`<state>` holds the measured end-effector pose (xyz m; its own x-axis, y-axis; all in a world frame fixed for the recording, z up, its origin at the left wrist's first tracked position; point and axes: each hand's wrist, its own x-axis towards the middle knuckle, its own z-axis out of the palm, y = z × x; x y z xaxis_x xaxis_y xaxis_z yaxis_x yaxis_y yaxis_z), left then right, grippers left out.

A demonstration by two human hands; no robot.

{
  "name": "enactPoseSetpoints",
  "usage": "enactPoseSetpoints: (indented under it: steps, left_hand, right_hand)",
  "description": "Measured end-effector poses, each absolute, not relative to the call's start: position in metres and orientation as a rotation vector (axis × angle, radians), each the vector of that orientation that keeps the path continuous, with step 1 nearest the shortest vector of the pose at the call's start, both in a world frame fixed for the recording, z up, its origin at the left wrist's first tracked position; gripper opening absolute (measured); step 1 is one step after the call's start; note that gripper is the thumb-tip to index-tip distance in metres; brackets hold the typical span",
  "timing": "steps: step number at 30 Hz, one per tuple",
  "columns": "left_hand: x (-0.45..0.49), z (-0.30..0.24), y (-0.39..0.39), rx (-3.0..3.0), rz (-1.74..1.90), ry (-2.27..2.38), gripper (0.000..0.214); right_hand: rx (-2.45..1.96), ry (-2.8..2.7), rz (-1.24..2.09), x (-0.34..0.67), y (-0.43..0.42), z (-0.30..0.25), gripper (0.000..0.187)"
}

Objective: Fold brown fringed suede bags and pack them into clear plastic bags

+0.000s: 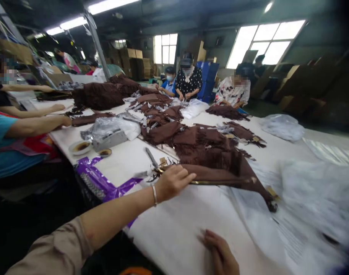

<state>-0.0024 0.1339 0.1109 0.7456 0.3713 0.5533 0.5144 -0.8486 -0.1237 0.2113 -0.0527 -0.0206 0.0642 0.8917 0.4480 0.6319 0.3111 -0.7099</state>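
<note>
My left hand (174, 184) is at the near edge of a folded brown scarf (217, 173), its fingers curled over the cloth and its thumb hidden. A thin gold-coloured edge runs along the scarf's near side. Just beyond that hand lie a grey-handled tool (151, 157) and a small tan tag (163, 161). Low in the picture, my right hand (221, 254) is above the bare white tabletop (174, 221), partly cut off by the frame. Its fingers are loosely extended and blurred at the tips, with nothing visible in them.
Heaped brown scarves (163, 131) cover the table's middle. Clear plastic bags (314, 198) lie at right; a purple packet (96, 181) and a white bowl (80, 147) are at left. A co-worker's arm (39, 125) reaches in from the left; several people work beyond.
</note>
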Motion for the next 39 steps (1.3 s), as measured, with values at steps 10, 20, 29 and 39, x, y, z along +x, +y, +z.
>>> enactPoseSetpoints:
  steps: [10, 20, 29, 39]
  left_hand:
    - [0.019, -0.008, -0.031, -3.077, -0.445, -0.439, 0.027]
    - [0.009, -0.005, -0.015, -3.123, -0.502, -0.018, 0.026]
    - [-0.029, 0.024, -0.025, -3.359, -0.636, -0.494, 0.025]
    - [-0.128, 0.027, -0.036, -3.081, -0.619, -1.479, 0.017]
  right_hand:
    - [-1.207, -2.108, 0.320, 0.234, -0.181, -0.024, 0.040]
    - [-1.428, -2.418, -0.203, 0.250, -0.133, -0.037, 0.060]
    - [-1.387, -2.340, 0.278, 0.257, -0.144, 0.000, 0.037]
    - [-1.295, -2.523, 0.215, 0.132, -0.004, 0.010, 0.041]
